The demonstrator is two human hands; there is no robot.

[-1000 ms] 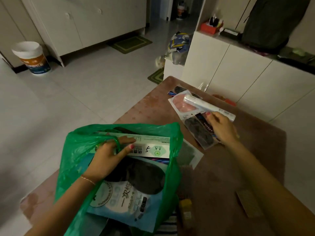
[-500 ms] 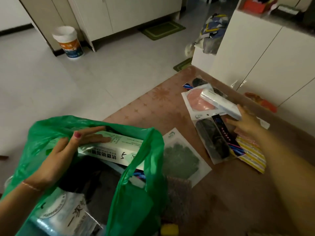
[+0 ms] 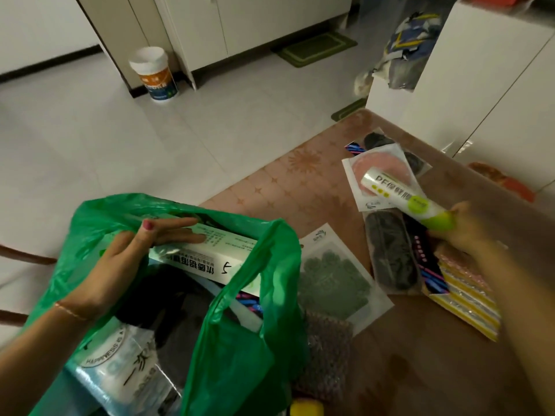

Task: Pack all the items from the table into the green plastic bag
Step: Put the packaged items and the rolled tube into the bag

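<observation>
— Two hands are in view, so where do we stand with each?

— We see the left hand (image 3: 126, 265) at the lower left of the frame, reaching into the mouth of the green plastic bag (image 3: 240, 355). Its fingers (image 3: 180, 225) lie straight and flat along the top of a long white box (image 3: 210, 259) with green print, which sits slanted inside the bag; the thumb lies on the box's near side. The hand presses rather than clutches.

— And the right?

— We find the right hand (image 3: 462, 232) at the right of the frame, fingers curled round the green end of a white roll box (image 3: 396, 195) with "PE" on it. The box is lifted off the brown table (image 3: 420, 370) and points toward the upper left, over a packet holding a pink pad (image 3: 387, 163).

— What else is in the bag?

— We make out a pale blue packet (image 3: 126, 376) with large characters at the bottom left, and something dark above it that we cannot identify.

— What lies on the table?

— Just right of the bag we see a clear packet with a green pad (image 3: 333, 280), then a packet with a dark pad (image 3: 390, 256) and a yellow striped packet (image 3: 468, 301) under the right forearm. A sheet of bubble wrap (image 3: 327, 352) touches the bag's lower right side.

— Beyond the table?

— We note a white tub (image 3: 154, 75) with an orange label on the tiled floor at the upper left, and a green mat (image 3: 315, 48) by the cabinets.
</observation>
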